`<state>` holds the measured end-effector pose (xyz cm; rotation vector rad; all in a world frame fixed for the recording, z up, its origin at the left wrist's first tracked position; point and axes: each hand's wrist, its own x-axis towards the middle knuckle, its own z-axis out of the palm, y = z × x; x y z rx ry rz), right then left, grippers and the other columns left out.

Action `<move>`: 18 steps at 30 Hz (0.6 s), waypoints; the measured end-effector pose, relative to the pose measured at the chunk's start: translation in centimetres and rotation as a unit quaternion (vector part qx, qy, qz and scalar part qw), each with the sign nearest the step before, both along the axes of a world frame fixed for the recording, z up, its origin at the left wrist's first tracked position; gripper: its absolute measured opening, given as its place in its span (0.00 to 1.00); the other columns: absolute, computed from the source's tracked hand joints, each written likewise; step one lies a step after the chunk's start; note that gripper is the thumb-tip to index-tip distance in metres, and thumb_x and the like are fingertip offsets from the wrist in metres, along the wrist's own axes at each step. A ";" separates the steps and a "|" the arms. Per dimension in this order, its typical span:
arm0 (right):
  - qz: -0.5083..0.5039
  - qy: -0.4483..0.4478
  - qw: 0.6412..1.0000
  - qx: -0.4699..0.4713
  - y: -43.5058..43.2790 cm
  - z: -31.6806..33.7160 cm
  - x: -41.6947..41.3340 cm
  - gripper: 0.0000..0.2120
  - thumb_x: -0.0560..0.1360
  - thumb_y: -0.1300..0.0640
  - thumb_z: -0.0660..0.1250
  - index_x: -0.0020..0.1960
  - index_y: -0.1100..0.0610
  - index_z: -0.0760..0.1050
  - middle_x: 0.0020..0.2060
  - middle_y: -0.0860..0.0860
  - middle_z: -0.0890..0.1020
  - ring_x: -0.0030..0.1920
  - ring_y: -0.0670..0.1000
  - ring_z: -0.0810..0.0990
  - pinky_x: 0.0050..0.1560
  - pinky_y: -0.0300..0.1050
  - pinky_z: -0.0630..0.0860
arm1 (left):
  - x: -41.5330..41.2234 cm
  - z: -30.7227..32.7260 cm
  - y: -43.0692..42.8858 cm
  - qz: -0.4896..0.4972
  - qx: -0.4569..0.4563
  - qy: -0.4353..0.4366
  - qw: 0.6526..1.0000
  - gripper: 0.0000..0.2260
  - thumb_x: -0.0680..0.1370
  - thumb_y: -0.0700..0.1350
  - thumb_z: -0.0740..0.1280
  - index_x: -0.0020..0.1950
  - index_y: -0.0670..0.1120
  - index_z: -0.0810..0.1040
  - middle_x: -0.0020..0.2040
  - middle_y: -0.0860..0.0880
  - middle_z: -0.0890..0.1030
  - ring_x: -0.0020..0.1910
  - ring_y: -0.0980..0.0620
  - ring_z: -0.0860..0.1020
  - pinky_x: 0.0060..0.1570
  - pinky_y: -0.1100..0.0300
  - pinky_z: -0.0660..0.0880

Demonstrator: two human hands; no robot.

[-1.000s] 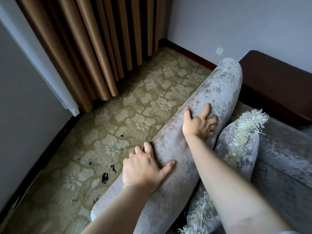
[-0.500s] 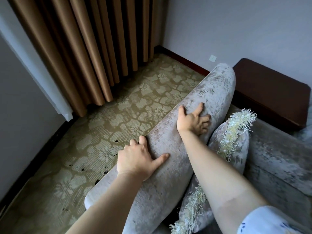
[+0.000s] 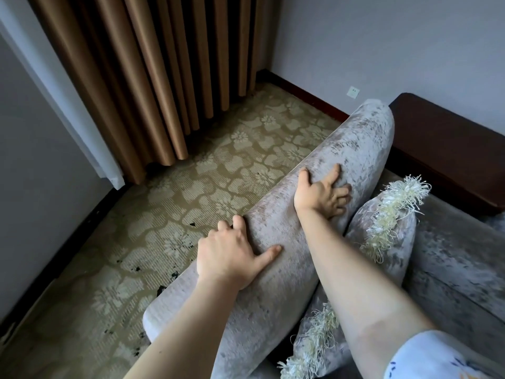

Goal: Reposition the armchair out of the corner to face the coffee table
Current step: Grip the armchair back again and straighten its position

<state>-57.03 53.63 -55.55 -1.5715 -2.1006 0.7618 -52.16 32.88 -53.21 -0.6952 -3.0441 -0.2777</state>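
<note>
Right now both hands are clamped on the padded top of the armchair, which stands on the patterned carpet near the room's corner, its back rail running diagonally from lower left to upper right. The left hand grasps the rail nearer the camera, fingers curled over the far edge and thumb pressed flat along the fabric. The right hand grips farther up the rail, thumb on the carpet side and fingers splayed down the seat side. A fringed cushion lies in the seat, leaning against the inside of the chair back just beside the right forearm; nothing else shows in the seat. A dark wooden tabletop sits beyond the chair against the wall, close to the chair's far end. Brown curtains hang down to the carpet at the corner, well apart from the chair. A wall socket sits low on the wall above the skirting.
</note>
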 end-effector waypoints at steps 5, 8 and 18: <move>-0.011 0.011 1.000 0.009 0.1 -0.4 -0.1 0.39 0.68 0.32 0.58 0.75 0.44 0.52 0.72 0.65 0.57 0.70 0.68 0.57 0.68 0.66 0.54 | 0.0 -0.1 0.0 0.006 0.002 -0.001 1.000 0.42 0.60 0.81 0.43 0.52 0.48 0.66 0.46 0.46 0.76 0.44 0.44 0.77 0.40 0.52 0.70; -0.013 0.018 1.000 0.013 0.1 -0.5 0.0 0.39 0.68 0.33 0.59 0.74 0.44 0.53 0.72 0.65 0.58 0.70 0.68 0.58 0.68 0.66 0.55 | 0.1 -0.1 0.1 0.006 -0.001 -0.004 1.000 0.41 0.61 0.80 0.44 0.53 0.48 0.66 0.46 0.46 0.76 0.45 0.44 0.77 0.40 0.52 0.69; -0.030 0.030 0.999 0.024 0.2 -0.8 -0.1 0.37 0.69 0.35 0.60 0.74 0.43 0.54 0.71 0.63 0.59 0.68 0.65 0.63 0.67 0.62 0.57 | 0.1 -0.3 0.0 -0.001 0.000 -0.024 1.000 0.41 0.63 0.79 0.41 0.56 0.47 0.65 0.47 0.46 0.74 0.46 0.43 0.76 0.39 0.52 0.67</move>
